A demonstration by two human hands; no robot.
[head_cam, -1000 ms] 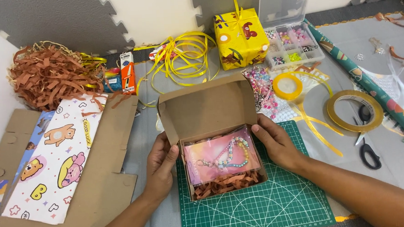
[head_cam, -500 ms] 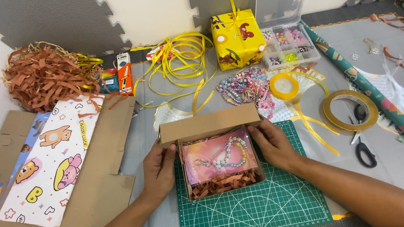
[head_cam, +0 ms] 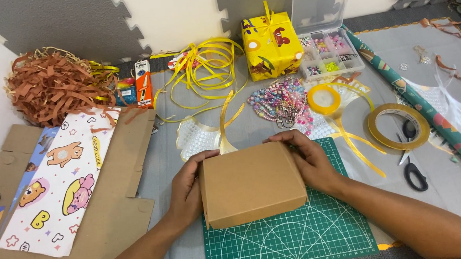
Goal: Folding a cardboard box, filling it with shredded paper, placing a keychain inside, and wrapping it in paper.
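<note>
Both hands pressing shut a plain brown cardboard box (head_cam: 252, 189) on the green gridded cutting mat (head_cam: 299, 236).

Box sits at mat's top-left corner, lid down, looks flush. Left hand (head_cam: 187, 188) cupped vs. the left wall, thumb on lid edge; right hand (head_cam: 308, 159) half-curled over far right corner, fingers (head_cam: 279, 138) along back edge. Neither hand fully closed, both gripping the box only. To do this well, I'd judge: even pressure w/ both thumbs, keep box square on the grid, check front flap tucks in w/o buckling. Pastel bead strings (head_cam: 280, 101) & yellow ribbon spool (head_cam: 323, 98) lie just behind, black-handled scissors (head_cam: 414, 170) off to the right, apart.
</note>
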